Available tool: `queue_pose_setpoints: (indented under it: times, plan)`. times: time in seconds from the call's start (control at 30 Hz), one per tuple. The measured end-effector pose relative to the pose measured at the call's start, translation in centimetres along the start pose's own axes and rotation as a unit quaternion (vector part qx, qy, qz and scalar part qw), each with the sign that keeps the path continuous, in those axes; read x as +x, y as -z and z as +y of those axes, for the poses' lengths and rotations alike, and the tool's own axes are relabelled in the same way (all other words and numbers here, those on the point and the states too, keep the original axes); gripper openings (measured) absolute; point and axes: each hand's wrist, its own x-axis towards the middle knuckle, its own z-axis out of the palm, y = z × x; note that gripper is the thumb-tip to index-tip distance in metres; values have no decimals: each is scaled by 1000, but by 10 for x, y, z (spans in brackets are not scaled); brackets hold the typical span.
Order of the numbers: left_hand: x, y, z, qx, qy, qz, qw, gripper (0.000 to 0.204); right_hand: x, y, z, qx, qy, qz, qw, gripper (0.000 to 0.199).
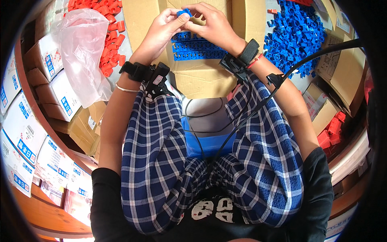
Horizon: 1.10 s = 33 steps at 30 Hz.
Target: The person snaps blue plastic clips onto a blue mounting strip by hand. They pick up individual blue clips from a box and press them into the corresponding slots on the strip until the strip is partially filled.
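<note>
Between the fingertips of both hands is a small blue plastic pipe clip, held above an open cardboard box. My left hand pinches it with thumb and fingers from the left. My right hand is closed on its other side, partly covering it. Below the hands, rows of blue clips lie side by side in the box; my hands hide part of the upper rows.
A heap of loose blue clips spreads to the right of the box. Red pipe fittings lie to the left, beside a clear plastic bag. White cartons line the left side. A black cable crosses my right forearm.
</note>
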Motion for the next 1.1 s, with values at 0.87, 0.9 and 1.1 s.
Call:
queue_pose_setpoints:
  times: [0.87,0.9,1.1]
  plan:
    - [3,-10,-11,265,-109,43,957,32,3,-5,4,131,-165,-88,974,36]
    - [1,-10,-10,270,-97,49,957,31,3,-5,3,141,-196,-110,964,36]
    - [9,3,-12,292,-100,57,949,31,2,-10,-9,285,-281,-90,912,37]
